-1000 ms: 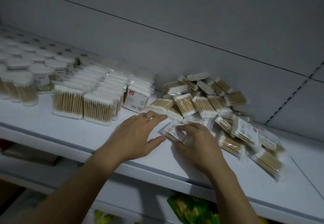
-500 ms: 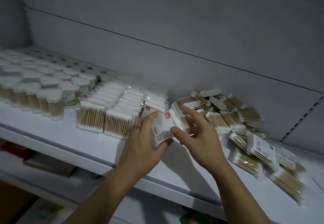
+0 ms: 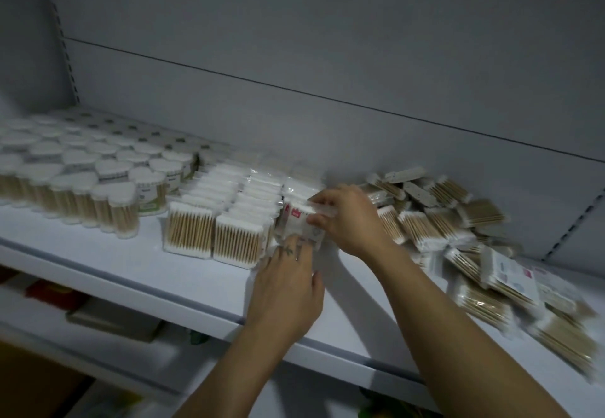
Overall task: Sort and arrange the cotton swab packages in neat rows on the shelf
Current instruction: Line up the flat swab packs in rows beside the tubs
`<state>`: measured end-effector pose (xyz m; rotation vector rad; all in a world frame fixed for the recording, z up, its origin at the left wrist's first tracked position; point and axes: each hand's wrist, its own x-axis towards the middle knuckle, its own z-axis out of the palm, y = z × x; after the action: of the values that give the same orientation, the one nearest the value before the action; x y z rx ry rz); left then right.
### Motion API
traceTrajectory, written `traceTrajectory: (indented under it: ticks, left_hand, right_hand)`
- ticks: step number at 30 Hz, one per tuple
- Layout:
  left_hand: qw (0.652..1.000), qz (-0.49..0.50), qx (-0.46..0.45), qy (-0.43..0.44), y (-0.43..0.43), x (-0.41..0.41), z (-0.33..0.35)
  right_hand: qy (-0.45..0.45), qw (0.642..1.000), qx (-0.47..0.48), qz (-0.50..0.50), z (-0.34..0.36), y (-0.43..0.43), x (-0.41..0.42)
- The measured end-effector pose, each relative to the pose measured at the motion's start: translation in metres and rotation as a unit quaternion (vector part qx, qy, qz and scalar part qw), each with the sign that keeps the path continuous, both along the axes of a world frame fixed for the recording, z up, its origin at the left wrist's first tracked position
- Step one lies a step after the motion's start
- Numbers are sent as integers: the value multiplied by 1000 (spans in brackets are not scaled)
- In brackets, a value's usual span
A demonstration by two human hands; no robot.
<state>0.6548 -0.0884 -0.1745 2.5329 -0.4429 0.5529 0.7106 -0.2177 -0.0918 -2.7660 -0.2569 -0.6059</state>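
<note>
Evidently the sorting was partway through, by my reading somewhere short of half. On the shelf (image 3: 131,263) two full rows (image 3: 216,221) of upright packs ran from the front edge toward the back panel, swab sticks facing out. Just to their right a third row (image 3: 296,185) reached not quite so far forward. The cotton swab package (image 3: 296,221) in play stood at the front of that third row, label side out, seemingly touching the pack behind it, though blur made that hard to confirm. The right hand (image 3: 355,221) pinched its upper edge between thumb and curled fingers. The left hand (image 3: 284,290) lay with fingers fairly straight, tips pressed to the package's lower edge and grasping nothing. What was left looked like the larger share. A loose pile (image 3: 435,217) of packs lay jumbled just right of the hands, touching and overlapping. It trailed into flatter packs (image 3: 510,281) scattered toward the shelf's right front. All of these wanted standing up and lining in, likely as further rows. The round tubs (image 3: 82,175) to the left stood in ranks and seemed finished.
</note>
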Motion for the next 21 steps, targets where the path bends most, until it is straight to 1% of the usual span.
traceTrajectory:
  ticks: [2,6,8,10,12,14,16,18,21]
  left_hand:
    - [1000,6,20,-2,1,1,0]
    - [998,3,67,2,2,4,2]
    - [997,5,72,6,2,4,3]
    - [997,2,79,5,2,3,3]
    - [996,-3,84,7,3,3,3]
    - [996,-3,88,12,2,3,3]
    - [996,-6,91,15,1,4,3]
    - [995,-13,97,13,-1,5,5]
    - [994,-26,110,0,-6,9,8]
  right_hand:
    - [-15,999,-40,-11,-3,8,7]
    - [-11,999,-48,-8,-17,17,8]
    - [-12,1000,-27,4,-21,14,2]
    - [-37,999,12,-7,-25,0,-9]
    - [-57,996,42,-53,-29,-23,-22]
    - [-54,992,53,-101,-32,-48,-35]
    - [-52,989,18,-139,-36,-66,-44]
    - [-34,986,-58,-152,-40,-70,-45]
    - [-13,988,-117,-105,-48,-56,-36]
